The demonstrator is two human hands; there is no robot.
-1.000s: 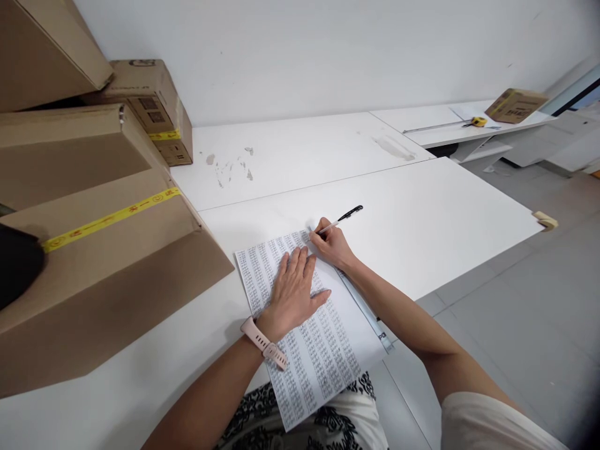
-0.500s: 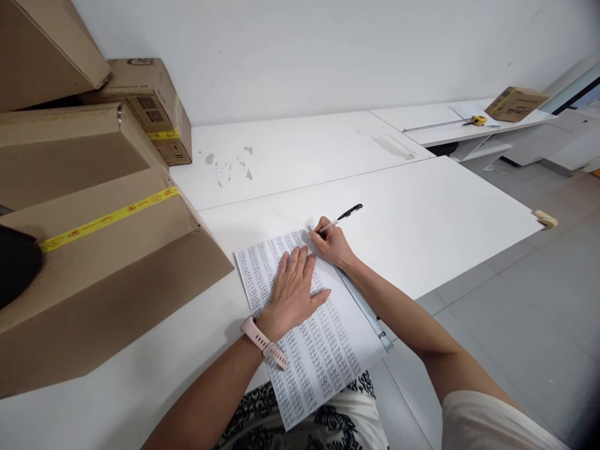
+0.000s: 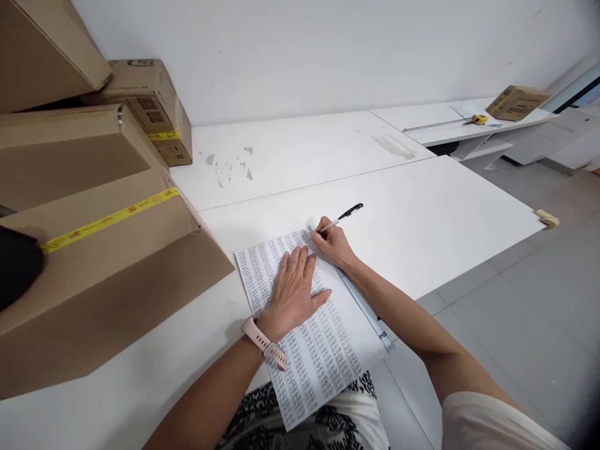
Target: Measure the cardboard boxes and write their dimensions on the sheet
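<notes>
A white sheet of paper [image 3: 347, 312] covered in columns of small writing lies aslant on the table, its near corner hanging over the edge. My left hand [image 3: 295, 287] rests flat on the sheet with fingers spread, a pink band round the wrist. Near the sheet's top right corner, my right hand [image 3: 332, 242] pinches a pen [image 3: 344, 215] with a white barrel and black end. The pen's tip is hidden behind my fingers. A light blue strip with dark lettering [image 3: 382, 337] shows from under the paper's right side.
Large cardboard boxes [image 3: 117, 269] with yellow tape stand along the left, a smaller carton [image 3: 159, 112] behind them. On the far right table are a yellow tape measure [image 3: 479, 119] and another carton [image 3: 518, 103]. The white table [image 3: 459, 219] ends at a corner with a beige pad [image 3: 546, 218].
Almost nothing differs. My right hand and the pen have shifted very slightly at the sheet's top corner; my left hand stays in place.
</notes>
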